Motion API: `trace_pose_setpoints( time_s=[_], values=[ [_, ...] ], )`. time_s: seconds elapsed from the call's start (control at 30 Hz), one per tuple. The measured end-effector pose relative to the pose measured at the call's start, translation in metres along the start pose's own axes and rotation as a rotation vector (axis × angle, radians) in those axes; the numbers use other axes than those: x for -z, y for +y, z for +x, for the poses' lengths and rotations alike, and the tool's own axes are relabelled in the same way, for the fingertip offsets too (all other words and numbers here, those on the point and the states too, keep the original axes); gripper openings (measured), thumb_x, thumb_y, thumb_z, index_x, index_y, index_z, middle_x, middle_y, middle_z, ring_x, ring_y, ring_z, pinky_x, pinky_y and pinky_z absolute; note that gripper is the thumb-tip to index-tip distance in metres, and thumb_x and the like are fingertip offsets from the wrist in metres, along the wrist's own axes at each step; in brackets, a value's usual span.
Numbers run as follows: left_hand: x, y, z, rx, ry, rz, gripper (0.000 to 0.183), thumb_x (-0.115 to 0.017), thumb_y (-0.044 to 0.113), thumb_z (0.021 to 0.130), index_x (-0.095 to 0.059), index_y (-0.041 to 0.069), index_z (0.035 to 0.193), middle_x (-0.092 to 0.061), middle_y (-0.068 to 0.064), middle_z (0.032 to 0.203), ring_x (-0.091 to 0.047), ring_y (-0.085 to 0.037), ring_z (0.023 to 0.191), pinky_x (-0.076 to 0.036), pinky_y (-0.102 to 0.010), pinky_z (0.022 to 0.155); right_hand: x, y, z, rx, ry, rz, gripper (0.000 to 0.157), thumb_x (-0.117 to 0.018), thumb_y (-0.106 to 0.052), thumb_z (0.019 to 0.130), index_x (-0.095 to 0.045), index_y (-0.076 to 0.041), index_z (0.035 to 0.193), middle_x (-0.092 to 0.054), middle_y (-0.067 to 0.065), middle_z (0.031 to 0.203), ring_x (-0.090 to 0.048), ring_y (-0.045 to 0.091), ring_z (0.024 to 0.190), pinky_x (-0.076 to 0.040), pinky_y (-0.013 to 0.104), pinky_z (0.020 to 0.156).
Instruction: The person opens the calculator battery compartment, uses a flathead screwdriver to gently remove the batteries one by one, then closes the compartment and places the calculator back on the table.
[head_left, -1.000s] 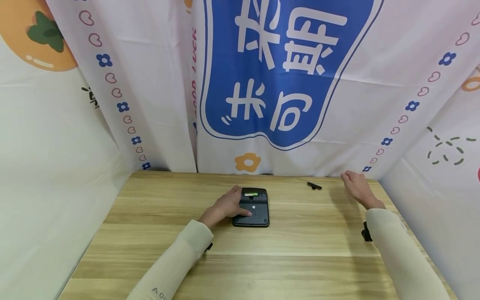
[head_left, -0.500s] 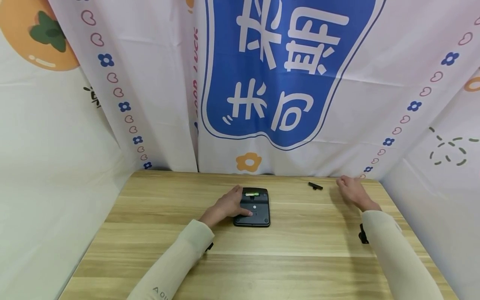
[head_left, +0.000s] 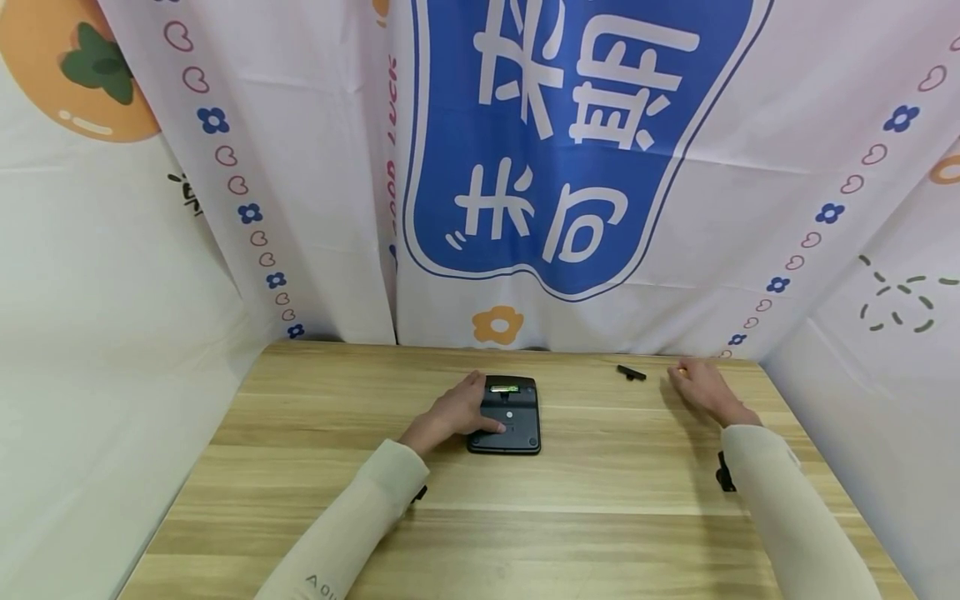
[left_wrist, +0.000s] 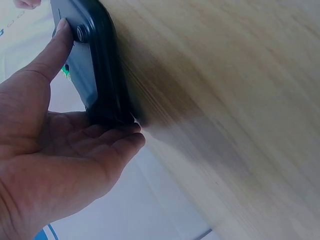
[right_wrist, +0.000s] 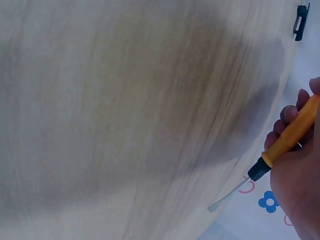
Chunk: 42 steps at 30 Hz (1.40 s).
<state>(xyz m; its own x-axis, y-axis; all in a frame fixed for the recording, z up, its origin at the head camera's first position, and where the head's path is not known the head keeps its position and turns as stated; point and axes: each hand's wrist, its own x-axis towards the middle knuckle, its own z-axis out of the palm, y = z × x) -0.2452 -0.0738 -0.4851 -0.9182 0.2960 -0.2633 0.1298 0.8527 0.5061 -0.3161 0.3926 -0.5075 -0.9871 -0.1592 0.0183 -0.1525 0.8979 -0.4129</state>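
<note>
A black calculator (head_left: pixel 517 429) lies back side up on the wooden table, its battery slot uncovered with a green battery (head_left: pixel 504 389) inside. My left hand (head_left: pixel 453 408) grips its left side, the thumb (left_wrist: pixel 60 42) on the back and the fingers bent at its edge in the left wrist view. At the far right my right hand (head_left: pixel 705 390) holds a screwdriver (right_wrist: pixel 292 132) with an orange handle, fingers wrapped round it. Its thin metal shaft ends in a flat tip in the right wrist view. A small black battery cover (head_left: pixel 632 372) lies between the calculator and my right hand.
The wooden table (head_left: pixel 570 533) ends at the back against a printed white curtain (head_left: pixel 337 250). More white cloth hangs along the left and right sides. Black wrist straps show at both cuffs.
My right hand has shifted left and slightly towards me, lower over the table, and a bit of the orange screwdriver handle now shows in it. The left hand and calculator stay put.
</note>
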Motion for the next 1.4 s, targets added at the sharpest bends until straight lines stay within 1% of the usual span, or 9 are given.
trace_pose_setpoints(
  time_s=[0.1,0.33,0.53,0.77,0.93,1.07,1.2,1.3,1.4],
  values=[
    [-0.001,-0.001,0.001,0.001,-0.004,0.007,0.105,-0.085,0.041,0.092,-0.025,-0.005,0.165,-0.022,-0.022,0.174,-0.034,-0.040,0.155,-0.036,-0.056,0.123,-0.001,0.000,-0.001,0.003,-0.005,-0.002,0.028,-0.053,-0.021,0.108,-0.056,-0.007,0.084,-0.052,0.006,0.073,-0.050,0.022,0.070,-0.039,0.035,0.065],
    [-0.002,-0.001,0.002,-0.007,0.002,0.004,0.106,-0.085,0.041,0.091,-0.025,-0.005,0.165,-0.023,-0.022,0.173,-0.035,-0.040,0.155,-0.037,-0.055,0.122,-0.004,0.002,-0.004,0.056,0.011,-0.026,0.023,-0.061,-0.019,0.104,-0.062,-0.002,0.088,-0.059,0.009,0.078,-0.053,0.023,0.072,-0.043,0.038,0.068],
    [-0.002,-0.001,0.002,-0.009,0.000,-0.001,0.105,-0.086,0.041,0.091,-0.026,-0.004,0.165,-0.024,-0.022,0.173,-0.037,-0.040,0.154,-0.038,-0.054,0.121,-0.009,0.005,-0.006,0.046,0.019,-0.013,0.023,-0.067,-0.019,0.103,-0.063,-0.002,0.087,-0.063,0.010,0.081,-0.054,0.023,0.073,-0.045,0.039,0.070],
    [-0.002,-0.001,0.002,-0.015,0.001,-0.001,0.106,-0.086,0.041,0.091,-0.026,-0.005,0.165,-0.024,-0.023,0.173,-0.037,-0.040,0.154,-0.038,-0.055,0.121,-0.014,0.007,-0.006,0.047,0.056,-0.008,0.023,-0.070,-0.019,0.102,-0.067,0.000,0.091,-0.068,0.014,0.086,-0.057,0.025,0.075,-0.046,0.041,0.072],
    [-0.002,-0.001,0.002,-0.014,0.002,0.000,0.106,-0.086,0.041,0.091,-0.026,-0.005,0.165,-0.023,-0.022,0.173,-0.036,-0.040,0.155,-0.037,-0.055,0.122,-0.019,0.008,-0.004,0.090,0.103,-0.012,0.021,-0.071,-0.016,0.102,-0.066,0.001,0.090,-0.067,0.018,0.089,-0.060,0.032,0.081,-0.048,0.050,0.078],
    [-0.002,-0.002,0.003,-0.016,0.001,-0.003,0.106,-0.086,0.041,0.091,-0.026,-0.005,0.165,-0.023,-0.023,0.173,-0.035,-0.040,0.155,-0.037,-0.055,0.122,-0.021,0.008,-0.004,0.099,0.124,-0.013,0.021,-0.072,-0.015,0.102,-0.066,0.002,0.090,-0.067,0.021,0.092,-0.061,0.038,0.087,-0.048,0.057,0.083],
    [-0.002,-0.002,0.002,-0.015,0.001,-0.006,0.106,-0.086,0.042,0.091,-0.026,-0.005,0.165,-0.023,-0.023,0.173,-0.036,-0.040,0.155,-0.038,-0.055,0.122,-0.022,0.007,-0.005,0.084,0.116,0.002,0.020,-0.072,-0.015,0.102,-0.067,0.002,0.093,-0.067,0.025,0.099,-0.061,0.043,0.097,-0.047,0.064,0.089],
    [-0.002,-0.002,0.002,-0.013,0.000,-0.006,0.106,-0.086,0.042,0.091,-0.026,-0.005,0.165,-0.022,-0.023,0.173,-0.036,-0.040,0.155,-0.038,-0.055,0.122,-0.023,0.006,-0.006,0.051,0.100,0.015,0.021,-0.070,-0.018,0.103,-0.067,0.002,0.098,-0.064,0.028,0.109,-0.056,0.047,0.109,-0.041,0.073,0.094],
    [-0.002,-0.003,0.002,-0.014,-0.001,-0.003,0.106,-0.085,0.042,0.091,-0.025,-0.005,0.165,-0.022,-0.023,0.174,-0.035,-0.040,0.155,-0.037,-0.055,0.122,-0.022,0.005,-0.008,0.023,0.094,0.019,0.024,-0.069,-0.021,0.104,-0.067,0.002,0.103,-0.060,0.030,0.116,-0.050,0.049,0.117,-0.036,0.076,0.094]
  ],
)
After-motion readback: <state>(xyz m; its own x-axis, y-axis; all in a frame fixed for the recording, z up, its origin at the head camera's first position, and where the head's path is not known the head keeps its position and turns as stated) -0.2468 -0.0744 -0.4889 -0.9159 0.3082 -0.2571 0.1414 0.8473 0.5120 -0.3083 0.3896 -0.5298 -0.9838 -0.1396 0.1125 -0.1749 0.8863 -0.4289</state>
